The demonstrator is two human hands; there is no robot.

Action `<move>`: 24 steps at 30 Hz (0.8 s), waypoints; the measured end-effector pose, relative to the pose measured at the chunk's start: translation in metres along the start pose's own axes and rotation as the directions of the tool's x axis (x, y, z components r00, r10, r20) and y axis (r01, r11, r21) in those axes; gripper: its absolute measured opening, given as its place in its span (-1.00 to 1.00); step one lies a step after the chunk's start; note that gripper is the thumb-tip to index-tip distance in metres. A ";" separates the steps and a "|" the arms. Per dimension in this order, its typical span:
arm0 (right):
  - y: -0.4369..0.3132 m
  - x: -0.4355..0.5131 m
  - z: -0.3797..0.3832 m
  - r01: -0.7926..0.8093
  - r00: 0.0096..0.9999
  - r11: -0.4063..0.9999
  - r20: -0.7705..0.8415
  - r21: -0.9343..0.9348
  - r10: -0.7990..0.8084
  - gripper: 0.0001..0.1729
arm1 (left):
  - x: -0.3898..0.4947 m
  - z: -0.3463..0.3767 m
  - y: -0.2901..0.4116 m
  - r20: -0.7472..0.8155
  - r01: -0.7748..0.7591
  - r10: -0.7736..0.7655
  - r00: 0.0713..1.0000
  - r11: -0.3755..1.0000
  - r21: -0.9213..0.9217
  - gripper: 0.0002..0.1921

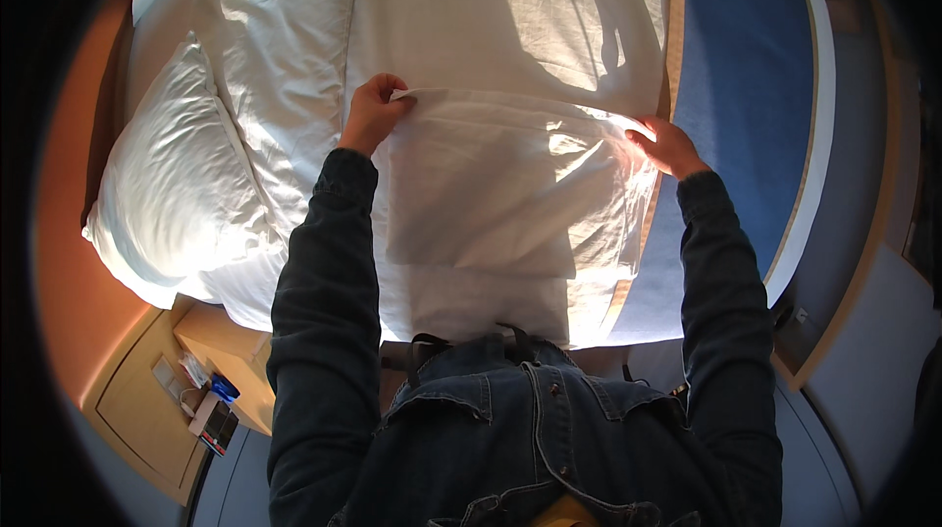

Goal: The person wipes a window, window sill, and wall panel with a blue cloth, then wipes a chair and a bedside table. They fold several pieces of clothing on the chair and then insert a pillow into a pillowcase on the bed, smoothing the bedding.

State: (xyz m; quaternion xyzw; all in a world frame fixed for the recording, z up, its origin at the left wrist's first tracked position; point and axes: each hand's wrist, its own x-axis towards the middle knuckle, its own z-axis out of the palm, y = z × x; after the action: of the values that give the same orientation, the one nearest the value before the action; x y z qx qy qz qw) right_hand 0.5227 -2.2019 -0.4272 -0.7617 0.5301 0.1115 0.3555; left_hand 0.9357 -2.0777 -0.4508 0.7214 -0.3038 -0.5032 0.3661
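Note:
A white cloth [486, 181], perhaps a pillowcase, lies spread over the near part of a bed with white bedding [434, 19]. My left hand [375, 111] pinches its far left corner between thumb and fingers. At the far right corner, my right hand [666, 144] grips the same edge, which runs nearly straight between both hands. Creases and bright sunlight cross the cloth's right side. A white pillow [176, 181] rests at the left end of the bed, and a blue bed runner [743, 85] with a tan border covers the right part.
A wooden nightstand [221, 350] stands at the lower left, by an orange wall [66, 269]. Near it are a blue object [224, 388] and a small dark-faced device [219, 427]. A wood-edged piece of furniture [846, 321] is at the right, beyond the bed.

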 end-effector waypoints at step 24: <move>-0.091 -0.159 -0.103 0.417 0.709 0.909 -0.618 -0.021 -0.340 -0.79 | -0.177 -0.050 0.144 -0.078 -0.606 0.754 0.653 0.581 0.543 -0.79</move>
State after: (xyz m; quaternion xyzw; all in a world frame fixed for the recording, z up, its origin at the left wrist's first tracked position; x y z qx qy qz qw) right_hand 0.5167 -2.1374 -0.2278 -0.8259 0.4537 -0.2468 0.2261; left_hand 0.9182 -2.0029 -0.2305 0.6793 -0.6126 -0.1157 0.3871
